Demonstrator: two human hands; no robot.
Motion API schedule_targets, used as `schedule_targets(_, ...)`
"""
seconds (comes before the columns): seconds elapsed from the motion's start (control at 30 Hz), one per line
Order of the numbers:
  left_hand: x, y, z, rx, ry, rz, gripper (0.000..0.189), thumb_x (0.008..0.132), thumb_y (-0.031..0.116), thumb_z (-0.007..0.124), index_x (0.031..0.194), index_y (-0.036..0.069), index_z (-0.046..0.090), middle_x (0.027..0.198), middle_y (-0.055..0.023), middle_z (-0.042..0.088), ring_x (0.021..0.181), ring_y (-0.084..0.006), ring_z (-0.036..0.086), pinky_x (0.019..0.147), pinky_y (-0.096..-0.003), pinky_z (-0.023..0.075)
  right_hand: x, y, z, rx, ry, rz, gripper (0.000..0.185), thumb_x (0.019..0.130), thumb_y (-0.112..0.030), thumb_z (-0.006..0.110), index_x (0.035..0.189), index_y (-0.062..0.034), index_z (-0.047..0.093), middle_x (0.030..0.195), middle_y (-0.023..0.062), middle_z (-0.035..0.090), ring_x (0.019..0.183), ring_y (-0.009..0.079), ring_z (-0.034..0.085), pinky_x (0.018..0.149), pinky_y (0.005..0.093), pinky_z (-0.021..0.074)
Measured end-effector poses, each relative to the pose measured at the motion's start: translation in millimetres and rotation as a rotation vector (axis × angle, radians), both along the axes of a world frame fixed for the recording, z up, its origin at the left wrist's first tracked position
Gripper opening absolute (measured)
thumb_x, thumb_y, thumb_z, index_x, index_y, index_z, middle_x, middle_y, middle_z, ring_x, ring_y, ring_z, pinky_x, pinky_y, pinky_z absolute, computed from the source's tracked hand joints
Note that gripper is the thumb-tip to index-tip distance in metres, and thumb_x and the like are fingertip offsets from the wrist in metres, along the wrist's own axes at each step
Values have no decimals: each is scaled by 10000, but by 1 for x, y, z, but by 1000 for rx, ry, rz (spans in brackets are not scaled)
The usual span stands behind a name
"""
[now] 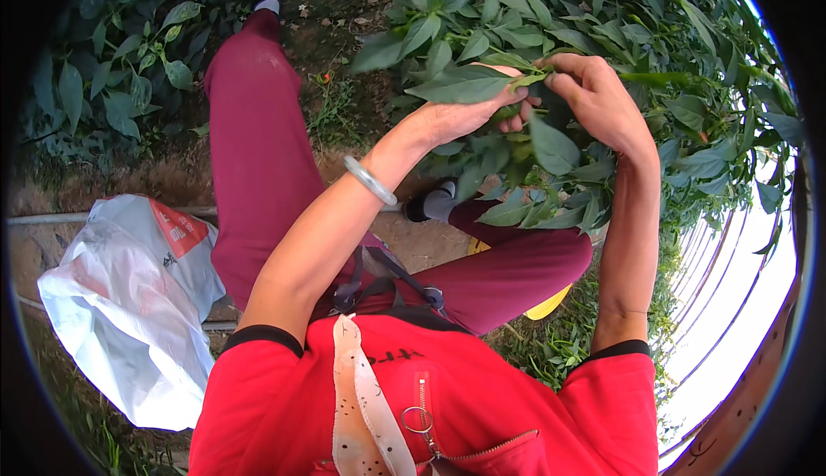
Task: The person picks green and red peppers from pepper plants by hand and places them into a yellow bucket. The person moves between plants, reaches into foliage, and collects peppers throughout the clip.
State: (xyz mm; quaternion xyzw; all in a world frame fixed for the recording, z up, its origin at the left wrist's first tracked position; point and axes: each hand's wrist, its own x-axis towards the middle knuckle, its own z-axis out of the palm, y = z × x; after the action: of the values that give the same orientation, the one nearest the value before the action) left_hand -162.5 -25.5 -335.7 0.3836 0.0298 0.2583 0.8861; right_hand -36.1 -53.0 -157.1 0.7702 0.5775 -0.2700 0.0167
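Note:
Both of my hands are at a leafy green pepper plant [477, 44] at the upper right. My left hand [477, 111], with a pale bangle [370, 180] on its forearm, reaches in under a large leaf [461, 84]; its fingers are curled around part of a stem, and a rounded green thing, perhaps a pepper, shows between them. My right hand [590, 95] pinches a thin green shoot [534, 78] between thumb and forefinger, close beside the left fingertips. Leaves hide part of the left palm.
A white woven plastic bag [129, 308] lies on the left beside my leg. A pipe [48, 219] runs along the soil there. More plants [129, 82] grow at the upper left. Something yellow [548, 303] shows beneath my bent leg. Curved ribs of a bright greenhouse wall [729, 289] stand at the right.

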Motion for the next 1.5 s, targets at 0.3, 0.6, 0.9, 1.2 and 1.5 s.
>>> schedule_targets(0.3, -5, -17, 31, 207, 345, 270, 203, 961, 205, 617, 916, 25, 701, 771, -59, 696, 646, -123, 659, 541, -293, 521, 4, -3, 0, 35, 308, -333, 228, 956, -163, 706, 989, 63, 722, 844, 31, 709, 761, 73, 590, 713, 257, 489)
schedule_targets(0.6, -37, -49, 104, -375, 88, 95, 212, 985, 134, 574, 834, -12, 547, 561, -47, 544, 419, -135, 540, 370, -304, 435, 10, -14, 6, 87, 433, -342, 194, 927, -117, 745, 1023, 48, 711, 875, 26, 709, 781, 77, 621, 747, 247, 503)
schedule_targets(0.9, -106, 23, 122, -17, 351, -205, 207, 895, 150, 647, 833, -39, 590, 691, -69, 603, 433, -93, 496, 358, -254, 377, 6, -13, 13, 124, 577, -196, 167, 942, -110, 722, 1031, 32, 713, 889, -8, 698, 800, 52, 601, 751, 215, 478)
schedule_targets(1.2, -177, 67, 86, 17, 265, 441, 194, 932, 168, 703, 804, 46, 623, 595, -16, 578, 428, -56, 482, 397, -207, 393, 18, -9, 23, 212, 425, -287, 337, 995, -301, 663, 1082, 24, 687, 903, 30, 687, 796, 95, 606, 808, 269, 481)
schedule_targets(1.5, -113, 65, 2, 108, 486, 574, 411, 905, 120, 730, 1290, -9, 666, 770, -2, 634, 512, -50, 486, 449, -216, 384, 20, 8, 37, 132, 515, -261, 239, 901, -212, 735, 941, 21, 699, 773, 53, 663, 697, 127, 627, 736, 284, 547)
